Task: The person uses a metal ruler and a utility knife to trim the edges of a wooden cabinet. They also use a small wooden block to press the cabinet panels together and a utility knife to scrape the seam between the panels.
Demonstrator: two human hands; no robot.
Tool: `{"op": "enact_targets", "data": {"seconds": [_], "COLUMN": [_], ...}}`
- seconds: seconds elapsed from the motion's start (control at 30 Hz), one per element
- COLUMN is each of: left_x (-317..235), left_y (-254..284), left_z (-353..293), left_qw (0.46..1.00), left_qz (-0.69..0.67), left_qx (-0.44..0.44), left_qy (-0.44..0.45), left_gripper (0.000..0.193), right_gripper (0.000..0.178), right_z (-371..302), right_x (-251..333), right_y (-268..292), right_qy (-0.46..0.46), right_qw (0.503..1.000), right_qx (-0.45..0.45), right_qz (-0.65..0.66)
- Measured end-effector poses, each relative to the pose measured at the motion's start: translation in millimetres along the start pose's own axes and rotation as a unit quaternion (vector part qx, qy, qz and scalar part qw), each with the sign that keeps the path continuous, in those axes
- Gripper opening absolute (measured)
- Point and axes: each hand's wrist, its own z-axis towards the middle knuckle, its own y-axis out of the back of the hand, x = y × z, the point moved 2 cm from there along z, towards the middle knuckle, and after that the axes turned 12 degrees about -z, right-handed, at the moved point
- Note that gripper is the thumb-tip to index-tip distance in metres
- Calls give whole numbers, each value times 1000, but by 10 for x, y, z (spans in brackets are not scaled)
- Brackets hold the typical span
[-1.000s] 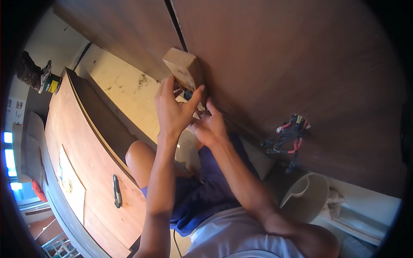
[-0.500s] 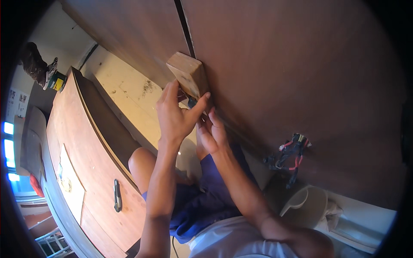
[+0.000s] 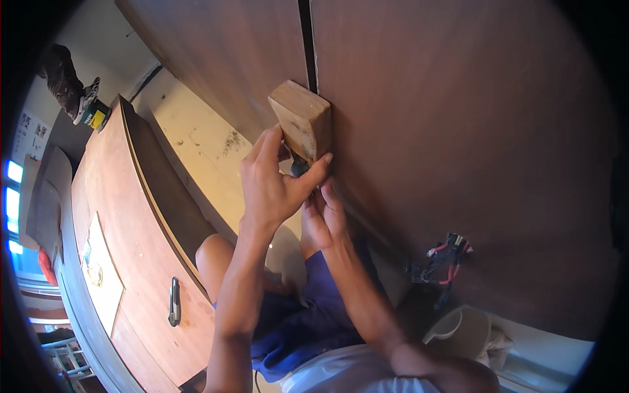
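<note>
A thick, pale wooden block (image 3: 303, 121) stands against the dark brown panels, at the lower end of a narrow dark gap. My left hand (image 3: 270, 177) grips its near lower end, fingers on the left side and thumb across toward the right. A small dark rounded part (image 3: 299, 166) shows between thumb and fingers at the block's underside; its kind is unclear. Just below the left thumb, my right hand (image 3: 325, 219) is closed with its fingers curled up toward the block's lower end. What those fingers hold is hidden.
On my left, a curved wooden board (image 3: 151, 262) carries a utility knife (image 3: 173, 301), a pale sheet (image 3: 101, 275) and a green-and-yellow tin (image 3: 98, 116) with a brush-like tool. A bundle of wires (image 3: 449, 262) sticks out of the right panel (image 3: 472, 131). Below it is a bucket (image 3: 458, 334).
The view has shifted, so the block, gap and wires sit lower or farther right in the picture. Both hands keep nearly the same hold at the block's lower end.
</note>
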Motion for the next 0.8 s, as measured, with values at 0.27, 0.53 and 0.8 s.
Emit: {"op": "enact_targets", "data": {"seconds": [0.27, 0.53, 0.8], "left_x": [-217, -263, -262], "left_y": [64, 80, 90], "left_z": [142, 193, 200], "left_qw": [999, 999, 999], "left_qz": [-36, -36, -11], "left_qx": [-23, -10, -6], "left_qy": [-33, -17, -31], "left_gripper": [57, 57, 56], "right_gripper": [58, 66, 63], "right_z": [42, 55, 54], "right_x": [43, 91, 88], "right_y": [-87, -193, -212], "right_qy": [9, 14, 6], "right_qw": [1000, 999, 998], "right_qx": [18, 6, 16], "right_qz": [-5, -48, -58]}}
